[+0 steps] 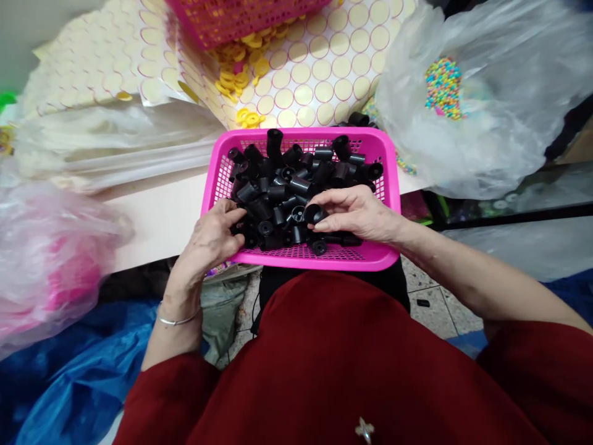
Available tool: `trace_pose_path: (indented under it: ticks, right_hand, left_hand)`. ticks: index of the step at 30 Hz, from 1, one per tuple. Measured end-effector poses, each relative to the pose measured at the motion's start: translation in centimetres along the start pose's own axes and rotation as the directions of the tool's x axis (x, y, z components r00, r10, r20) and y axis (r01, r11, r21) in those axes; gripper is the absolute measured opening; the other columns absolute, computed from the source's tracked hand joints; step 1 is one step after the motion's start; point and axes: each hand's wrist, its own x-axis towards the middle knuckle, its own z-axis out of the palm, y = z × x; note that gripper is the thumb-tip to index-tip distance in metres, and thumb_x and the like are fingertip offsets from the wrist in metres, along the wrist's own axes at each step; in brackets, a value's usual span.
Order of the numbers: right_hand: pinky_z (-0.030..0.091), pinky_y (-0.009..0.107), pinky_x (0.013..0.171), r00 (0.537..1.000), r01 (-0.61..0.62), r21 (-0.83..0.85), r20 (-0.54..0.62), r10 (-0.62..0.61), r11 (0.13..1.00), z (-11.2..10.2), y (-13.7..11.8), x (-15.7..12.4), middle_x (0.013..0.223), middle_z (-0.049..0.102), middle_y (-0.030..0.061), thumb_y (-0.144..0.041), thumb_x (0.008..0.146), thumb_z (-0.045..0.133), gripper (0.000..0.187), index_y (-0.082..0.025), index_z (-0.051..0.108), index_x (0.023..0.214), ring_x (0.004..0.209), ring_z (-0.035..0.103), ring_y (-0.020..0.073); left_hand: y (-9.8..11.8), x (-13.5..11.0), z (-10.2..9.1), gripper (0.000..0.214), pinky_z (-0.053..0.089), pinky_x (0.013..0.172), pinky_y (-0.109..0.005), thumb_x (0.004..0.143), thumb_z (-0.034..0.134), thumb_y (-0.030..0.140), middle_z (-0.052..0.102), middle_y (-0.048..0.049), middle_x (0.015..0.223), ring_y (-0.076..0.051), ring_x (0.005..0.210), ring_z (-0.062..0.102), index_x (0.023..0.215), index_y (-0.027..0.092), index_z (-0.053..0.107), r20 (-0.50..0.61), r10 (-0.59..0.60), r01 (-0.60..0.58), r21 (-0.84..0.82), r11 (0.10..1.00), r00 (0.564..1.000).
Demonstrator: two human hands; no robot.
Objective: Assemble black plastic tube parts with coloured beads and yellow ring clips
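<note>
A pink plastic basket (pixel 209 179) with a lattice wall holds a heap of small black plastic cylinders (pixel 301 185), hollow and open at one end. Between the thumb and fingers of my right hand (pixel 359 211) is one black cylinder (pixel 315 214), its round end facing left, just above the heap at the near right. At the basket's left side, my left hand (pixel 214 232) reaches over the rim with curled fingers. Its fingertips are in among the black pieces, and dark parts hide what exactly they grip.
Behind the basket lie yellow plastic pieces (pixel 231 77) on a sheet with printed circles (pixel 319 65), under another pink basket (pixel 231 21). Clear bags stand at both sides: one with colourful beads (pixel 443 88), one with pink contents (pixel 76 272). A black piece (pixel 423 303) lies on the floor.
</note>
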Motion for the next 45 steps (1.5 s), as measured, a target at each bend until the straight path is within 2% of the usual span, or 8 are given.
trace_pose_path:
  ticks: [2, 5, 10, 14, 20, 28, 33, 45]
  right_hand:
    - [0.052, 0.028, 0.071, 1.0, -0.002, -0.029, 0.031, 0.003, 1.0, 0.1, 0.1, 0.1, 0.083, 0.066, 0.0002, -0.033, 0.068, 0.078, 0.033, -0.016, 0.069, 0.095, 0.077, 0.061, 0.0128]
    - [0.05, 0.027, 0.071, 0.996, 0.073, -0.146, 0.064, -0.064, 0.987, 0.2, -0.1, 0.3, 0.086, 0.062, 0.0003, -0.029, 0.072, 0.075, 0.03, -0.015, 0.069, 0.098, 0.078, 0.058, 0.0124]
    - [0.048, 0.028, 0.073, 0.974, 0.224, -0.25, 0.085, -0.209, 0.942, 1.4, -0.8, 0.7, 0.09, 0.057, 0.0009, -0.027, 0.08, 0.068, 0.028, -0.015, 0.062, 0.105, 0.08, 0.054, 0.0125]
    - [0.048, 0.029, 0.076, 0.949, 0.314, -0.223, 0.089, -0.302, 0.923, 2.6, -1.1, 1.3, 0.092, 0.056, 0.0016, -0.033, 0.081, 0.067, 0.027, -0.017, 0.059, 0.101, 0.083, 0.054, 0.0134]
    - [0.051, 0.03, 0.082, 0.966, 0.242, 0.119, -0.126, -0.227, 0.963, 2.2, -1.0, 1.4, 0.093, 0.059, 0.0001, -0.039, 0.072, 0.077, 0.042, -0.021, 0.055, 0.103, 0.088, 0.061, 0.0142]
    - [0.05, 0.028, 0.086, 0.906, 0.302, 0.192, -0.363, -0.219, 0.934, 0.3, -0.7, 0.0, 0.098, 0.064, 0.0006, -0.038, 0.066, 0.081, 0.047, -0.021, 0.057, 0.103, 0.089, 0.061, 0.0127]
    - [0.051, 0.029, 0.088, 0.891, 0.323, 0.211, -0.396, -0.222, 0.922, 0.0, -0.6, -1.0, 0.1, 0.065, 0.0005, -0.04, 0.07, 0.078, 0.049, -0.025, 0.057, 0.111, 0.09, 0.062, 0.0126]
    - [0.053, 0.031, 0.088, 0.891, 0.291, 0.239, -0.42, -0.172, 0.926, -0.6, 0.4, -1.6, 0.098, 0.07, -0.0001, -0.038, 0.065, 0.082, 0.048, -0.026, 0.066, 0.108, 0.092, 0.064, 0.0141]
  left_hand:
    - [0.0, 0.5, 0.0, 0.028, 0.05, 0.078, -0.031, 0.059, 0.056, 0.022, 0.064, -0.0052, 0.098, -0.022, 0.087, 0.062, 0.081, 0.018, 0.073, 0.093, 0.035, -0.049, 0.148, 0.988, 0.995]
    - [-0.1, 0.9, -0.3, 0.026, 0.05, 0.077, -0.029, 0.059, 0.057, 0.024, 0.067, -0.0038, 0.095, -0.021, 0.085, 0.064, 0.079, 0.017, 0.072, 0.073, 0.038, -0.049, 0.162, 0.986, 0.997]
    - [1.3, 0.0, -0.7, 0.031, 0.049, 0.061, -0.023, 0.062, 0.066, 0.03, 0.069, 0.0009, 0.072, -0.015, 0.066, 0.062, 0.089, 0.016, 0.073, -0.064, -0.05, 0.045, -0.077, 0.996, 0.997]
    - [4.1, -0.4, -0.7, 0.031, 0.051, 0.064, -0.024, 0.062, 0.072, 0.03, 0.071, -0.0012, 0.078, -0.015, 0.069, 0.063, 0.09, 0.017, 0.075, -0.107, 0.04, -0.067, -0.255, 0.965, 0.993]
    - [6.5, 1.0, -0.1, 0.03, 0.052, 0.066, -0.025, 0.059, 0.078, 0.032, 0.071, -0.0009, 0.077, -0.016, 0.071, 0.064, 0.085, 0.017, 0.076, -0.093, 0.056, -0.088, -0.383, 0.92, 0.994]
    - [9.8, 3.4, 0.9, 0.032, 0.051, 0.065, -0.024, 0.056, 0.081, 0.03, 0.071, 0.0003, 0.072, -0.014, 0.066, 0.062, 0.085, 0.017, 0.077, 0.11, 0.13, -0.055, -0.518, 0.853, 0.985]
    - [11.3, 4.7, 1.3, 0.032, 0.049, 0.061, -0.024, 0.056, 0.082, 0.031, 0.07, 0.0002, 0.071, -0.014, 0.063, 0.06, 0.084, 0.015, 0.078, 0.21, 0.112, 0.018, -0.535, 0.844, 0.971]
    - [11.8, 5.6, 2.2, 0.039, 0.05, 0.063, -0.026, 0.053, 0.083, 0.036, 0.067, 0.0018, 0.066, -0.017, 0.066, 0.062, 0.087, 0.016, 0.078, 0.223, 0.128, -0.006, -0.479, 0.878, 0.966]
